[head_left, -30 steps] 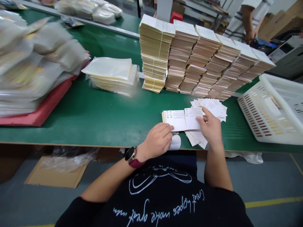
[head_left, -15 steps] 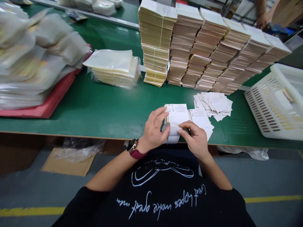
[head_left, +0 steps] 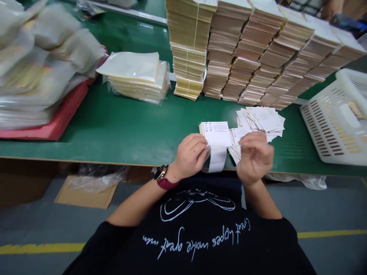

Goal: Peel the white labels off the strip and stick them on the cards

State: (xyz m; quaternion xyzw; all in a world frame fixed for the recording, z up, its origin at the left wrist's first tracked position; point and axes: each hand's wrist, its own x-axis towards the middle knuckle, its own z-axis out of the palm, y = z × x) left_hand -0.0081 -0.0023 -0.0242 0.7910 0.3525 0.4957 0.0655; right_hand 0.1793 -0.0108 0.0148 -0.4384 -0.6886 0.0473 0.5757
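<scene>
My left hand (head_left: 190, 156), with a watch on its wrist, is curled around a white strip of paper (head_left: 217, 159) that hangs over the front edge of the green table (head_left: 129, 130). Just beyond it lies a small stack of white printed cards (head_left: 217, 130). My right hand (head_left: 254, 156) is blurred, fingers bent and pinched together over the near end of a loose fan of white printed leaflets (head_left: 262, 120). What my right fingers pinch is too smeared to name.
Tall leaning stacks of tan-edged booklets (head_left: 258, 49) line the back. A wrapped pile of clear bags (head_left: 136, 76) sits left of them, heaped plastic pouches on a red tray (head_left: 43, 72) at far left, and a white slotted basket (head_left: 335, 122) at right. Cardboard (head_left: 86, 191) lies on the floor.
My right hand left the leaflet fan, came to the white strip by my left hand, then rose to the right. My left hand lifted and curled on the strip.
</scene>
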